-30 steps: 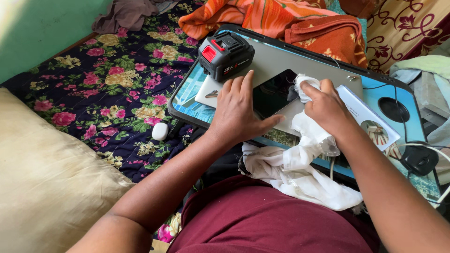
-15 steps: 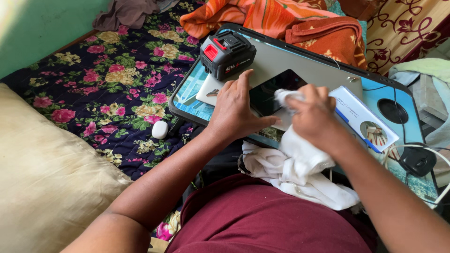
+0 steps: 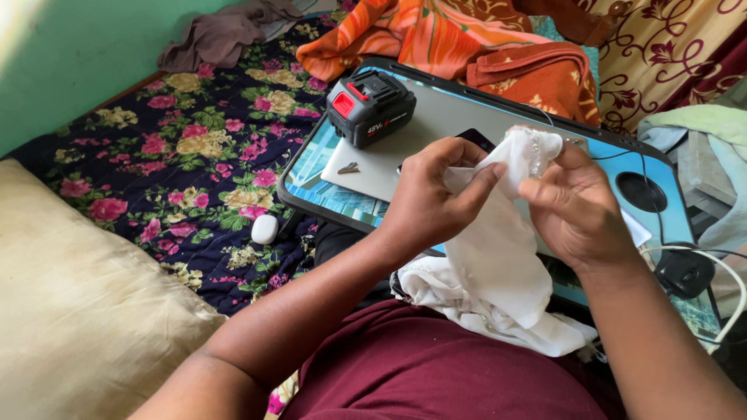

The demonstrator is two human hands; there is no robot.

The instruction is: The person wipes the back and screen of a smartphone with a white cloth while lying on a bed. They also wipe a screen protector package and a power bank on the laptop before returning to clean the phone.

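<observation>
Both hands hold a white cloth (image 3: pixel 498 257) lifted above a blue lap tray (image 3: pixel 311 167). My left hand (image 3: pixel 432 198) pinches its upper edge between thumb and fingers. My right hand (image 3: pixel 580 202) grips the bunched top of the cloth from the right. The rest of the cloth hangs down onto my lap. A grey closed laptop (image 3: pixel 459 117) lies on the tray. A dark phone (image 3: pixel 473 138) lies on the laptop, mostly hidden behind the cloth and my hands.
A black and red power-tool battery (image 3: pixel 369 105) stands on the laptop's far left corner. A small white case (image 3: pixel 264 229) lies on the floral bedspread. Also here: a cream pillow (image 3: pixel 78 311) at left, an orange blanket (image 3: pixel 467 39) behind the tray, a black mouse (image 3: pixel 685 274) with a white cable at right.
Both hands have lifted off the phone. The left hand, which had held the phone flat, now grips the cloth. The right hand stopped wiping and raised the cloth.
</observation>
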